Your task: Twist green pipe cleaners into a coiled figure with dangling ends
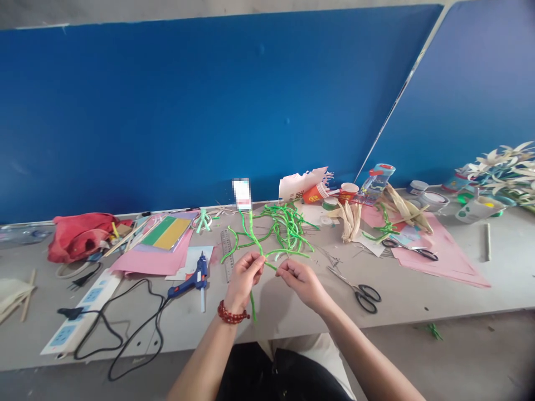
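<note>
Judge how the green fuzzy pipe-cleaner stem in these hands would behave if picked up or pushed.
The green fuzzy pipe-cleaner stem probably bends easily yet holds its shape, since it shows set kinks and curves. It is likely light: the left hand and right hand hold it up by pinching alone. Its fuzz probably grips rather than slips.

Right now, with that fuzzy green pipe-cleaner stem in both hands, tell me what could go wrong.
The fuzzy green pipe-cleaner stem, pinched by the left hand and right hand, could snag the tangled green pile behind it. The blue hot glue gun lies close to the left hand; if it is hot, which cannot be told, a brushing touch could burn. The black-handled steel scissors lie near the right hand and might get knocked.
</note>
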Action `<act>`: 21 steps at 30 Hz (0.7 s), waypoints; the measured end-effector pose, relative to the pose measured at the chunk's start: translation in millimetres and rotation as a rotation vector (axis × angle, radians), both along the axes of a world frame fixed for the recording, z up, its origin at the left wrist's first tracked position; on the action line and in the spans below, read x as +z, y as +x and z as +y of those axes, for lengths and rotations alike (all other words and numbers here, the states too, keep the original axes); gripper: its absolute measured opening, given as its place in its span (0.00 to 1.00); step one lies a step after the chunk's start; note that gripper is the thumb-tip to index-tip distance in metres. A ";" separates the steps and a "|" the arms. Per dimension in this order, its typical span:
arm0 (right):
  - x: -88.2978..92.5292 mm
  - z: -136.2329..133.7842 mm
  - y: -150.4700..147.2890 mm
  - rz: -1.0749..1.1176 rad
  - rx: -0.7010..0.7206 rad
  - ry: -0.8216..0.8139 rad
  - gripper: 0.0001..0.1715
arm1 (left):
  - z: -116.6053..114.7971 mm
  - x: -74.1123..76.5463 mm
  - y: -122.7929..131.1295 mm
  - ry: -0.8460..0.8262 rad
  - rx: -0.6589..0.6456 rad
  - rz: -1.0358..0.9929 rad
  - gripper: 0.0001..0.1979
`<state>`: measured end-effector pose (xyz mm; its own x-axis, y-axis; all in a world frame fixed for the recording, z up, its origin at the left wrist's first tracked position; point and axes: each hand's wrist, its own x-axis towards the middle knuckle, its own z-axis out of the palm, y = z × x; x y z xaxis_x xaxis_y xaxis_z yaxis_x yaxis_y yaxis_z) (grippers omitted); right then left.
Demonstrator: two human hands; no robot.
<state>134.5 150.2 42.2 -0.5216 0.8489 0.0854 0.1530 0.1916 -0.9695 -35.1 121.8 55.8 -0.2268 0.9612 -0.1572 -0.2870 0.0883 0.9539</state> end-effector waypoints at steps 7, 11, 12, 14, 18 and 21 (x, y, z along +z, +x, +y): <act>-22.7 5.1 17.0 0.059 -0.030 -0.173 0.19 | 21.3 -6.7 1.9 -0.007 -0.060 0.017 0.18; -32.1 6.3 32.6 0.085 -0.041 -0.258 0.21 | 37.7 -9.9 9.2 -0.015 -0.072 0.026 0.18; -33.7 5.3 37.9 0.076 -0.049 -0.255 0.21 | 41.8 -10.3 11.0 -0.021 -0.066 0.029 0.18; -36.9 1.7 48.7 0.042 -0.079 -0.217 0.21 | 49.2 -11.4 15.2 -0.037 -0.059 0.038 0.19; -45.1 -7.1 67.1 -0.065 -0.092 -0.136 0.22 | 61.0 -14.3 27.1 -0.074 -0.066 0.064 0.19; -52.0 -9.7 75.7 -0.115 -0.083 -0.110 0.25 | 68.7 -14.9 38.5 -0.064 -0.067 0.097 0.18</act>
<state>210.3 140.5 -9.9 -0.4507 0.8902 -0.0663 0.2752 0.0679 -0.9590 3.4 190.5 40.9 -0.1797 0.9634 -0.1988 -0.1850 0.1654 0.9687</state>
